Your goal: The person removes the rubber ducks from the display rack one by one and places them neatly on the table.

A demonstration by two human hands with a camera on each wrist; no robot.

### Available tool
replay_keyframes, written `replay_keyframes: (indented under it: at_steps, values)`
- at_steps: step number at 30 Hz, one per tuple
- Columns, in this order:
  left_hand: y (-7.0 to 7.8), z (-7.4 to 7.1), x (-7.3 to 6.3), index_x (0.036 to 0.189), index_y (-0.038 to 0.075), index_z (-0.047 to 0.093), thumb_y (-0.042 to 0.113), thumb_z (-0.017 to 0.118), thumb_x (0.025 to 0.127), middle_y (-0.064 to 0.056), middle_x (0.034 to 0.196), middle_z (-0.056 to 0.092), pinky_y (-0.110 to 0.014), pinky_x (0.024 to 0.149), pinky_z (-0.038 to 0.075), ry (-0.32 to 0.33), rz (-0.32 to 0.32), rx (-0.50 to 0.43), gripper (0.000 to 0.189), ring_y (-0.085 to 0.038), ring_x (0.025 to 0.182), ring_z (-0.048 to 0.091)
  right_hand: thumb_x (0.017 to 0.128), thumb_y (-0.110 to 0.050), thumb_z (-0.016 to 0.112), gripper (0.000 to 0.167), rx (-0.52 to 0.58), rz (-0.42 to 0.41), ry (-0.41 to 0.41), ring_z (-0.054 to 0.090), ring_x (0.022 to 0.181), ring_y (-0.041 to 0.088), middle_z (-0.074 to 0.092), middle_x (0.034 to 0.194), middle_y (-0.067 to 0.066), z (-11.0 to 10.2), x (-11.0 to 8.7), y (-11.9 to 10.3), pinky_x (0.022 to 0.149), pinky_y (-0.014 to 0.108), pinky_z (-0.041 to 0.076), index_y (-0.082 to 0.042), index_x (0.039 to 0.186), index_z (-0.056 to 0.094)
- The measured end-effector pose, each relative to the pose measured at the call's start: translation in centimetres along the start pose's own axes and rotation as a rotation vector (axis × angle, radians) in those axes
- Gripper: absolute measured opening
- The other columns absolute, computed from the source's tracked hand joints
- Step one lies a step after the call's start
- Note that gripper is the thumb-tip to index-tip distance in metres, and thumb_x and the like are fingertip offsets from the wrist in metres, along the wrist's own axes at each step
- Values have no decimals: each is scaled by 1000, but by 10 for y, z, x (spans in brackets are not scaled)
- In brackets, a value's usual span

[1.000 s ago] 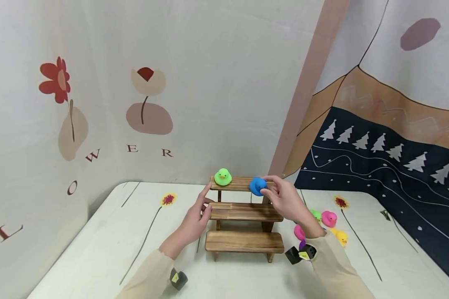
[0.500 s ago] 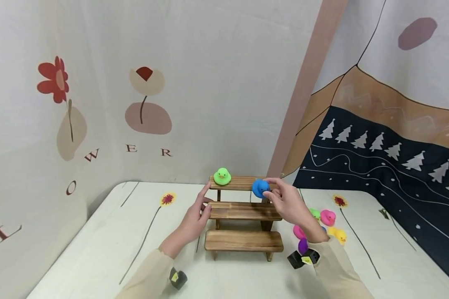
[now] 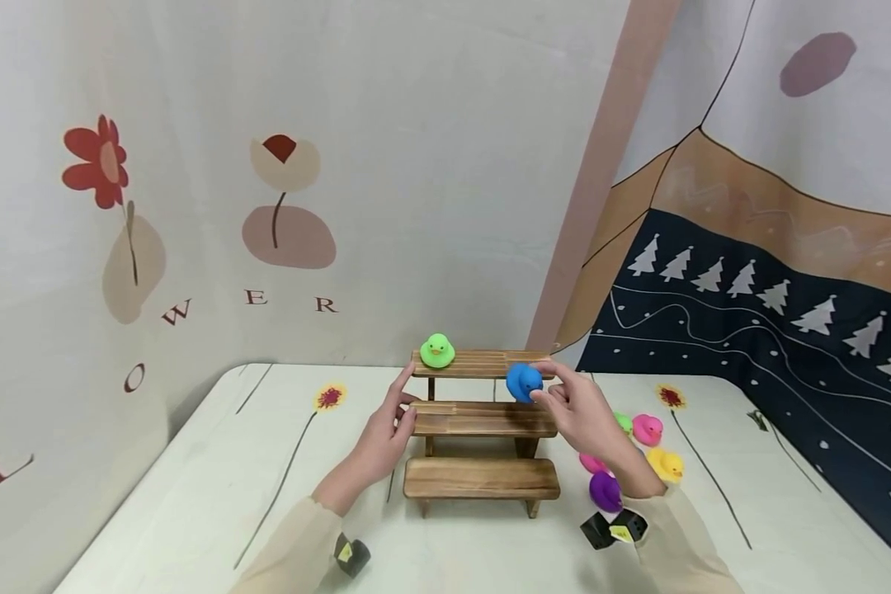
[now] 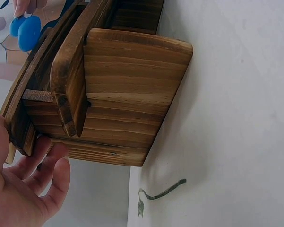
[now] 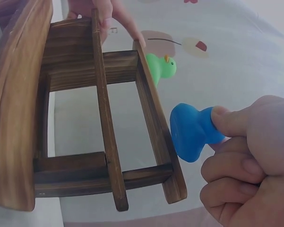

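A three-tier wooden step stand [image 3: 483, 478] stands upright on the light cloth. My right hand [image 3: 585, 417] pinches a blue toy duck [image 3: 523, 383] between thumb and forefinger. In the right wrist view the blue duck [image 5: 189, 133] is tilted, its flat base facing the edge of the top tier. A light green toy duck [image 3: 437, 351] sits at the left end of that tier. My left hand [image 3: 380, 437] touches the stand's left side, forefinger stretched to the top tier and thumb by the middle one. The left wrist view shows its other fingers [image 4: 49, 165] loosely bent beside the end.
Right of the stand, partly behind my right forearm, lie several more toy ducks, among them a purple duck [image 3: 605, 492], a yellow duck [image 3: 665, 464] and a pink duck [image 3: 647, 429]. A printed cloth wall [image 3: 431, 165] rises close behind the stand.
My right hand has drawn the blue duck a little down and to the right, off the top tier's front. The purple duck shows more from under the forearm. The left hand stays on the stand.
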State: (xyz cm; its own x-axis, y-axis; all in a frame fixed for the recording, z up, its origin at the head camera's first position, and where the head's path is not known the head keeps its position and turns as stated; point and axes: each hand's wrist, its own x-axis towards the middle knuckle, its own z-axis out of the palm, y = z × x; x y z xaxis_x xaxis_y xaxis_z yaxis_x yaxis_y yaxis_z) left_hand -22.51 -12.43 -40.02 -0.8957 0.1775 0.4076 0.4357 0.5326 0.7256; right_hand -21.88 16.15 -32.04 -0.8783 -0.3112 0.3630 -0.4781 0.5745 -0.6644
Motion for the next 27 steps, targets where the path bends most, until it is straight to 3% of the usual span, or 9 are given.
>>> replay_keyframes:
  at_steps: [19, 27]
  values:
    - [0, 0, -1, 153, 24, 18, 6, 45, 100, -13, 109, 58, -22, 63, 44, 4, -4, 13, 62, -12, 78, 48, 92, -8, 62, 39, 19, 29, -6, 34, 48, 7, 35, 58, -3, -5, -23, 20, 47, 23, 34, 2, 129, 53]
    - [0, 0, 0, 153, 22, 17, 5, 45, 99, -14, 109, 58, -22, 63, 45, 4, 6, 15, 63, -12, 77, 49, 92, -9, 63, 39, 15, 79, 8, 33, 48, 6, 35, 59, -3, -9, -32, 25, 46, 23, 33, 2, 128, 54]
